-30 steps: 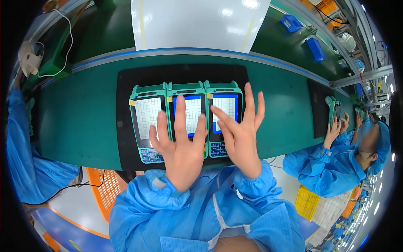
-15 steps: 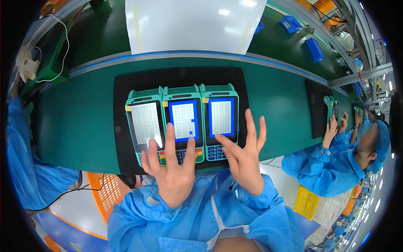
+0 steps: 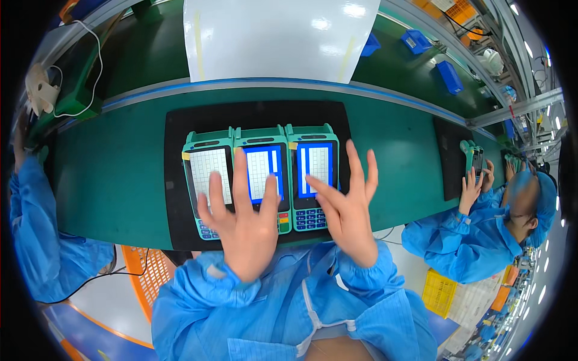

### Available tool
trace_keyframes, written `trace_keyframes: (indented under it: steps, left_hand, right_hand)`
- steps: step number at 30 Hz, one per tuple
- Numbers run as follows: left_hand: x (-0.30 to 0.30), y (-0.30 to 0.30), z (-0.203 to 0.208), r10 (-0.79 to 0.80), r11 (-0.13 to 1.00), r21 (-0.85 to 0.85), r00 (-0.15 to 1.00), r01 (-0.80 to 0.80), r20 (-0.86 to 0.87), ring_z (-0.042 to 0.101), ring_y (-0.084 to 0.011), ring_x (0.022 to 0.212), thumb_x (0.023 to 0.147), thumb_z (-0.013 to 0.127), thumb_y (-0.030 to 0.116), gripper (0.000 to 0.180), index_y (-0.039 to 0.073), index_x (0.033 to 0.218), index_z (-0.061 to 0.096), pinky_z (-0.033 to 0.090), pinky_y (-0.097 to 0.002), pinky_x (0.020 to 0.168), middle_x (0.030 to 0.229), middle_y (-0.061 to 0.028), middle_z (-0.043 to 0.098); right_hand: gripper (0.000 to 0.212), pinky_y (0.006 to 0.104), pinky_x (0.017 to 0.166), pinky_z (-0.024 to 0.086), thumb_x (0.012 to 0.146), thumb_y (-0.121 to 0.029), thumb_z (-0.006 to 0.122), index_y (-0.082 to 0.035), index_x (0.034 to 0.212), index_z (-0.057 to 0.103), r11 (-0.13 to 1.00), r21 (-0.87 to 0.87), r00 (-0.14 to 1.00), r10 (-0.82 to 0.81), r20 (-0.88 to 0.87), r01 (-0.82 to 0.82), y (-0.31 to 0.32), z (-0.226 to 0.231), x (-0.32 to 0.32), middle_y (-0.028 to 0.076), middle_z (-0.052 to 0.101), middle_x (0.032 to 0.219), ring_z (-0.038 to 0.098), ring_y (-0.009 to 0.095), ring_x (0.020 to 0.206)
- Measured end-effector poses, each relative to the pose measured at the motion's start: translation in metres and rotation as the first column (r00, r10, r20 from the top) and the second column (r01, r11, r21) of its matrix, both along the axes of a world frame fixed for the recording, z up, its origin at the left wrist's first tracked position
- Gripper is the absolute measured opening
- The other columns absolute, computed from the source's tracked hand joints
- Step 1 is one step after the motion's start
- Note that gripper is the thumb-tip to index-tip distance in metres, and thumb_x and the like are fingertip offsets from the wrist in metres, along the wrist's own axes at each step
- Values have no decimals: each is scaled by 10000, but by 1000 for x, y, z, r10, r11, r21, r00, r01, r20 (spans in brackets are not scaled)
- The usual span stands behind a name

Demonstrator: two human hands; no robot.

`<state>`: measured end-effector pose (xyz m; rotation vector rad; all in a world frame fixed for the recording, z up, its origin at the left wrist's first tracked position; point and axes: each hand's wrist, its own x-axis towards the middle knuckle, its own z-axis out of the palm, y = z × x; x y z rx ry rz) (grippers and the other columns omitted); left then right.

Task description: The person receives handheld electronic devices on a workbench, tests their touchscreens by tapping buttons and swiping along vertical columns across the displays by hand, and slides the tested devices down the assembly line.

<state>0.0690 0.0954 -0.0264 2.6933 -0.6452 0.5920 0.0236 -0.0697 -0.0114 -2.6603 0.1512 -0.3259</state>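
Note:
Three green handheld payment terminals stand side by side on a black mat (image 3: 259, 112), each with a lit grid on its screen and a keypad below. My left hand (image 3: 247, 237) is spread over the left payment terminal (image 3: 208, 165) and the middle payment terminal (image 3: 256, 159), a finger at the middle screen's lower right. It covers part of both keypads. My right hand (image 3: 350, 216) has its fingers apart, and one fingertip is at the screen of the right payment terminal (image 3: 316, 157). Whether the fingertips touch the glass is hard to tell. Neither hand holds anything.
A green workbench (image 3: 108, 174) carries the mat. Beyond it stands a white panel (image 3: 277, 42), with blue bins (image 3: 448, 77) to its right. A white corded device (image 3: 43, 90) is at far left. Co-workers in blue sit on both sides; an orange crate (image 3: 147, 277) is below.
My right fingertip has slid up and left on the right screen, where blue now fills more columns. My left hand has moved upward over the middle screen, which also shows an added blue column.

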Motion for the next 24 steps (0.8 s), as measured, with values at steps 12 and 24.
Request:
trace_keyframes:
  steps: [12,24]
  left_hand:
    - [16,-9,2,55,998,25,998,-56,31,174,-427,1372,769,782,155,309,135,1063,688,221,-620,1051,1490,-155,336]
    - [-32,18,-6,27,992,125,999,-22,-37,186,-431,1358,803,739,200,282,181,1081,692,209,-591,1067,1465,-155,389]
  right_hand:
    - [255,608,1100,117,876,-71,603,-195,1059,731,999,10,991,-39,130,38,-17,-6,28,186,225,1533,100,475,1405]
    - [289,565,1119,105,830,-41,639,-181,1065,733,998,56,999,-24,-46,27,-9,-2,-30,205,214,1536,57,471,1410]
